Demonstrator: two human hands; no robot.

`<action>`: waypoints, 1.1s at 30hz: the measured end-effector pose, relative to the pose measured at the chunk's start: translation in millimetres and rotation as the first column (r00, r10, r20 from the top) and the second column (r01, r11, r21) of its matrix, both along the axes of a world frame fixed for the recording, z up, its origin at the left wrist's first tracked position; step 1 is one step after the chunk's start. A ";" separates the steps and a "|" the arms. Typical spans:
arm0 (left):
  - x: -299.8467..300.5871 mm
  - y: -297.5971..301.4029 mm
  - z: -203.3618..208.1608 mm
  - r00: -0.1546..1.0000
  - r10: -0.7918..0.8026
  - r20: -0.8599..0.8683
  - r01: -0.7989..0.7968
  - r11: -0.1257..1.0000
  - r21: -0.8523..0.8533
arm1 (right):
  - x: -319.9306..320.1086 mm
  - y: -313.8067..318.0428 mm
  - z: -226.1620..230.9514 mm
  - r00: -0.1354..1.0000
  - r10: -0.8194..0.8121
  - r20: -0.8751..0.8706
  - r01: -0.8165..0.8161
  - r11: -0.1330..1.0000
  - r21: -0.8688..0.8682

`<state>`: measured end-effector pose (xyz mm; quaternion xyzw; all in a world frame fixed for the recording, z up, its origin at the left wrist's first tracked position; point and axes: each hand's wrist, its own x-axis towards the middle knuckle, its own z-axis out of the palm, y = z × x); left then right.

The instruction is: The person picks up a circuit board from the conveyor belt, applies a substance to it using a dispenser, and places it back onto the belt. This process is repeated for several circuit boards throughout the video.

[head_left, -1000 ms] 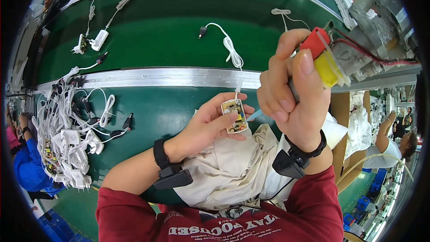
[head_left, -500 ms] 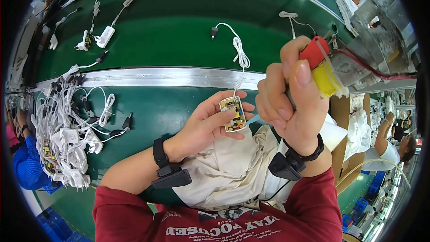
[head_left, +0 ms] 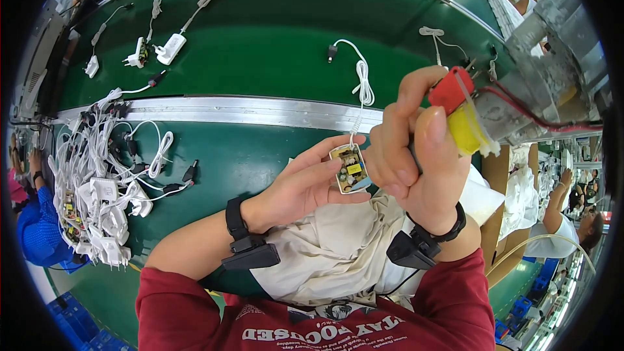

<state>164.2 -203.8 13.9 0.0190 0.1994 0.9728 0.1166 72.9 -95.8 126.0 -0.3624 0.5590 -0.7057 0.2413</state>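
My left hand (head_left: 305, 179) holds an open power adapter (head_left: 350, 170), its white half-shell facing up with the circuit board and a yellow component showing. From the adapter's far end a white cable (head_left: 364, 84) runs over the metal rail onto the green belt. Raised at the right, my right hand (head_left: 422, 156) is wrapped round a hand tool (head_left: 465, 114) with a red part, a yellow part and red and black wires. A light-blue tapered tip (head_left: 361, 184) shows below that hand, over the near end of the board. Whether it touches the board cannot be told.
Left on the green bench (head_left: 214, 143) lies a heap of white adapters and cables (head_left: 104, 188). More adapters (head_left: 171, 49) lie on the green belt (head_left: 260, 45) beyond the metal rail (head_left: 247, 109). A cardboard box (head_left: 499, 195) stands at right. Co-workers sit on both sides.
My right hand has come closer to the adapter, and the light-blue tip is now over its board. The left thumb has shifted toward the board's edge. The view has shifted slightly.
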 end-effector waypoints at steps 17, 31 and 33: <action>5.3 -5.4 2.5 0.999 -0.034 0.012 0.033 0.997 0.066 | 7.9 -0.7 -0.8 0.979 0.010 0.203 0.004 0.998 -0.066; -2.5 -9.2 2.5 1.000 -0.018 -0.011 0.017 0.999 -0.032 | 8.0 -0.4 11.9 0.999 0.033 0.026 -0.034 0.999 0.030; -10.6 -10.5 1.1 0.999 0.031 -0.038 -0.036 0.992 -0.119 | 11.7 -0.7 13.5 0.999 0.020 0.040 -0.021 1.000 0.013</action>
